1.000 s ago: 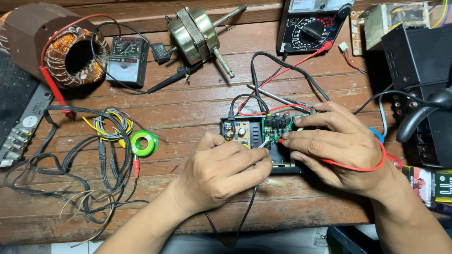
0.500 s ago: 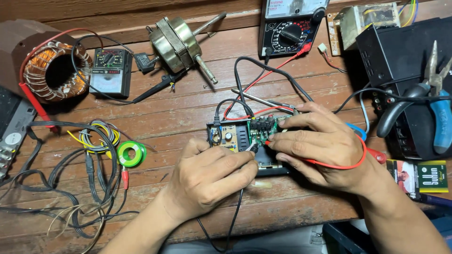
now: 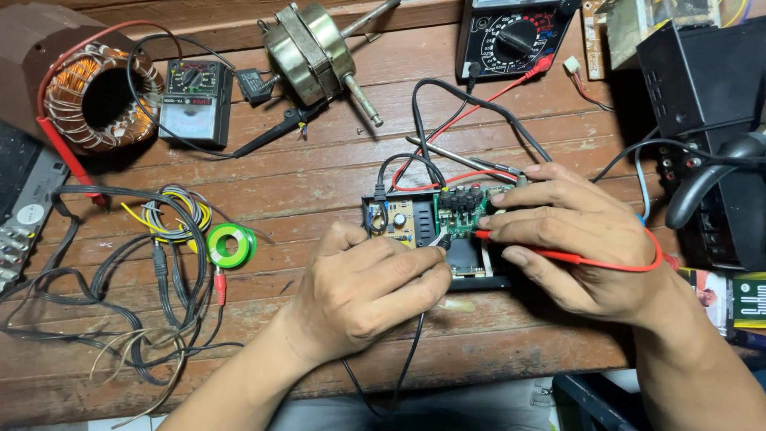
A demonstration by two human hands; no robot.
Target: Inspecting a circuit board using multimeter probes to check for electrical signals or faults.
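A small black box holding a green circuit board [image 3: 456, 214] sits mid-bench on the wooden table [image 3: 319, 183]. My left hand [image 3: 367, 291] grips the black test probe [image 3: 437, 239], its metal tip resting on the board's near edge and its black lead trailing toward me. My right hand [image 3: 586, 239] pinches the red test probe [image 3: 550, 254], whose tip touches the board's right side; the red lead loops over the wrist. Both leads run back to the black analog multimeter [image 3: 515, 36] at the top.
A copper-wound coil [image 3: 100, 100] and a smaller meter [image 3: 194, 102] lie top left, a fan motor [image 3: 311, 52] top middle. Tangled cables and a green solder spool [image 3: 230, 245] lie left. A black case [image 3: 706, 72] and a soldering-iron handle [image 3: 710, 179] stand right.
The view has shifted, so everything sits further left and lower in frame. Both hands stay on the board with the probes, their grips unchanged.
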